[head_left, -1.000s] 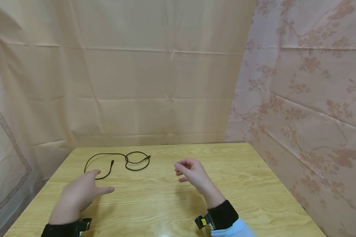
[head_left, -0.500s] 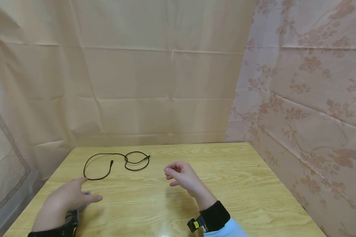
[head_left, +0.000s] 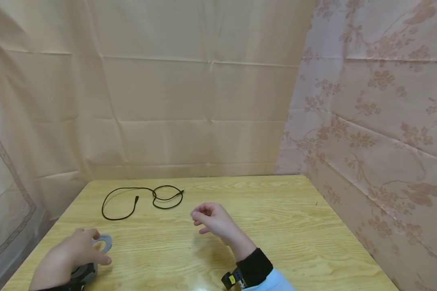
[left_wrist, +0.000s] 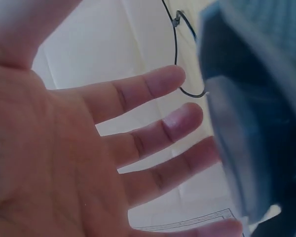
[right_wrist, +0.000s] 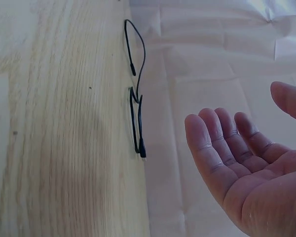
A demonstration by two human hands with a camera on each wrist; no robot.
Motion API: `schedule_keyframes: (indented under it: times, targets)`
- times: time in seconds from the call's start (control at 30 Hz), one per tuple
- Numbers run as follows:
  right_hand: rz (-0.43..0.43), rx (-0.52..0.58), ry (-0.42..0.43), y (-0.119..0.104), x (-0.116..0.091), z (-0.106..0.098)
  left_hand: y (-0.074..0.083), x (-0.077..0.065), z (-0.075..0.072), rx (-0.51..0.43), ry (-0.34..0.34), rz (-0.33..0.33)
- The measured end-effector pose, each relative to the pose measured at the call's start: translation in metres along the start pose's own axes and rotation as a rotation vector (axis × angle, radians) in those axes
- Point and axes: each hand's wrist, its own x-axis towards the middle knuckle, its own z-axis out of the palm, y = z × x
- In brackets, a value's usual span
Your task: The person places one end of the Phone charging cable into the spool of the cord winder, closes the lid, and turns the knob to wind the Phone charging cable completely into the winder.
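My left hand [head_left: 78, 250] is low at the table's left front, fingers spread over a grey-blue thing with a ring-shaped end [head_left: 107, 243]. In the left wrist view its fingers are stretched out, with the fingertips right at the thing's dark blue side [left_wrist: 246, 133]; a ribbed teal part shows above. Much of it is hidden under the hand, and I cannot tell its kind. My right hand [head_left: 215, 222] hovers over the middle of the table, loosely bent and holding nothing. Behind the hands lies a thin black cable [head_left: 127, 188], looped at its right end, with a plug at each end.
The light wooden table [head_left: 295, 226] carries all of this. Beige cloth [head_left: 167, 101] hangs behind its far edge, and flowered cloth [head_left: 378, 141] along the right. A pale translucent sheet [head_left: 3, 202] is at the left.
My left hand has moved left and nearer to me, away from the cable, and the ring-shaped end now shows beside it. My right hand has drifted left. The cable lies as before.
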Motion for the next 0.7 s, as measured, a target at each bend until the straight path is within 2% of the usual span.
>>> schedule_keyframes:
  times: [0.23,0.4,0.7]
  targets:
    - [-0.017,-0.027,-0.028,0.002,0.004,0.010,-0.010,0.002,0.007,-0.017,-0.016,0.021]
    - [-0.021,-0.031,-0.069,0.003,0.006,0.017,-0.016,0.004,0.013,-0.055,-0.035,0.001]
    - [-0.006,-0.012,-0.083,0.001,0.007,0.028,-0.014,0.002,0.020,-0.088,-0.039,-0.025]
